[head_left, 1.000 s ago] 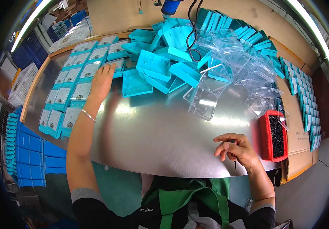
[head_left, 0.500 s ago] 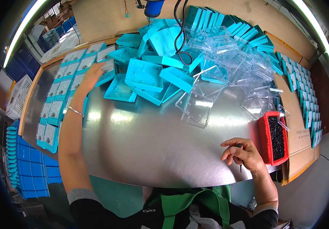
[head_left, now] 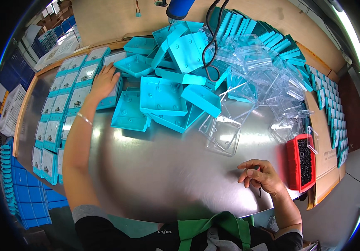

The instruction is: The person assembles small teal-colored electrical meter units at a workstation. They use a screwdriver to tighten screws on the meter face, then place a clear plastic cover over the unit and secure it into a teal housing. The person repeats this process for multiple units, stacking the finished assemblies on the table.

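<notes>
My left hand [head_left: 103,83] reaches to the far left, its fingers stretched out over a teal box with a clear-covered top [head_left: 115,60] at the end of the filled rows. Whether it grips the box I cannot make out. Close to the table's near right edge, my right hand [head_left: 262,178] is closed round a slim dark pointed tool [head_left: 260,191], tip down; the rest of the tool is hidden in the fingers. Open teal trays [head_left: 163,97] lie heaped beside my left hand. Clear plastic covers [head_left: 224,136] are piled to their right.
A red bin [head_left: 291,165] of small black parts stands right of my right hand. Finished-looking teal boxes [head_left: 58,104] line the left side; more stand on cardboard [head_left: 328,159] at right. A blue power tool [head_left: 180,9] and its black cord hang over the trays.
My left hand has moved slightly and its fingers now lie spread over the box. My right hand keeps the tool, nearly in place. The whole view has shifted a little.
</notes>
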The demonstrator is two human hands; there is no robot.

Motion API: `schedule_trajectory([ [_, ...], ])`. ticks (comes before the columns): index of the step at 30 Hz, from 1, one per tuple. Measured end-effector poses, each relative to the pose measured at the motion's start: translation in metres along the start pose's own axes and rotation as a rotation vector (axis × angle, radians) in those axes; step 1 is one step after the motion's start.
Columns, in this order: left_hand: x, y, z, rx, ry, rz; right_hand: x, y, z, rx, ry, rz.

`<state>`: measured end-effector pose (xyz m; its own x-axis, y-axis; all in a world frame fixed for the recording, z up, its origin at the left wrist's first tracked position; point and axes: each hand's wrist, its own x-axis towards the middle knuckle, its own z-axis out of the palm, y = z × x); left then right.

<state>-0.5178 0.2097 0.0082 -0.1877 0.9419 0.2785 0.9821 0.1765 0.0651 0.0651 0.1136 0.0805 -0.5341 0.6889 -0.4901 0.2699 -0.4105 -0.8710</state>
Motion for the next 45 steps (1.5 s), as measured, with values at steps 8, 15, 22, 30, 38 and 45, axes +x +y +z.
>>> schedule_trajectory([
  [8, 0.054, -0.031, 0.007, 0.032, 0.335, 0.163, 0.004, -0.006, -0.008, -0.033, -0.083, -0.019],
  [15, 0.023, -0.054, -0.037, -0.278, 0.575, -0.011, -0.034, -0.059, -0.093, -0.35, 0.388, -0.33],
  [22, -0.187, 0.138, -0.096, -0.303, 0.364, 0.079, 0.014, -0.048, -0.345, -1.259, 1.336, -0.563],
  [30, -0.31, 0.315, -0.106, -0.393, -0.107, 0.369, 0.105, -0.084, -0.428, -1.867, 1.267, 0.02],
  [38, -0.308, 0.324, -0.11, -0.279, -0.156, 0.353, 0.165, -0.118, -0.477, -2.033, 1.086, 0.393],
  [45, -0.313, 0.321, -0.105, -0.22, -0.177, 0.353, 0.185, -0.134, -0.484, -1.623, 1.142, 0.44],
])
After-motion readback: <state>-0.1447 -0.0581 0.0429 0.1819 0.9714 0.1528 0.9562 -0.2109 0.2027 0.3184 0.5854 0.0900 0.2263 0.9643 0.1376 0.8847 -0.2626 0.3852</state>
